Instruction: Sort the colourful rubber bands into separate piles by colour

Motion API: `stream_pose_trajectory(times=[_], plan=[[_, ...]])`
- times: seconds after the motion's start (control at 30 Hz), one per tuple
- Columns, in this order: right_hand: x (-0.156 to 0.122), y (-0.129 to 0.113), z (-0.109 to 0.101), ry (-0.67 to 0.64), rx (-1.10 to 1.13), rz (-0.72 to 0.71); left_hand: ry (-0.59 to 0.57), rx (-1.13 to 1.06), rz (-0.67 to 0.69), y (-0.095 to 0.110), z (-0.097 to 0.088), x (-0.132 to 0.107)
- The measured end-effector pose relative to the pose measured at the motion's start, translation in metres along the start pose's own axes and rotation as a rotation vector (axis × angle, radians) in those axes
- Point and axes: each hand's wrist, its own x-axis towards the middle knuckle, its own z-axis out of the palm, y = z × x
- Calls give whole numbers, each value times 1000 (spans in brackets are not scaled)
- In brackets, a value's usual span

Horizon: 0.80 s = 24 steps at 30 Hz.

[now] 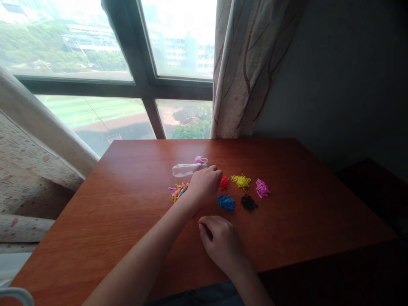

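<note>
My left hand (205, 183) reaches over the table, fingers closed and pointing down beside a heap of red rubber bands (224, 182). Whatever it holds, if anything, is hidden. Partly behind its wrist lies a mixed heap of multicoloured rubber bands (179, 191). Nearer to me, my right hand (221, 240) rests on the table with thumb and fingers curled together; I cannot make out anything in it. Past it are blue rubber bands (226, 203) and black rubber bands (249, 202). Yellow rubber bands (241, 182) and pink-purple rubber bands (262, 188) lie farther right.
A clear plastic container (185, 170) lies on its side behind my left hand, with a pink lid-like piece (200, 160) by it. The brown wooden table (306, 212) meets a window (181, 119) and patterned curtains (245, 63). A white curved object (17, 292) shows lower left.
</note>
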Motion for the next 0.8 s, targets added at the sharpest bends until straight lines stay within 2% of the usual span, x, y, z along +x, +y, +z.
stream_pose_trajectory(times=[0.17, 0.33, 0.57, 0.8], plan=[[1, 0, -1, 4, -21, -17, 9, -28, -5, -3, 9, 8], [1, -2, -2, -5, -18, -1, 61, -86, -15, -4, 4, -7], [0, -2, -2, -11, -20, 6, 177, -219, -87, -12, -10, -55], [1, -3, -3, -14, -39, 1, 279, -420, -164, -29, -3, -110]])
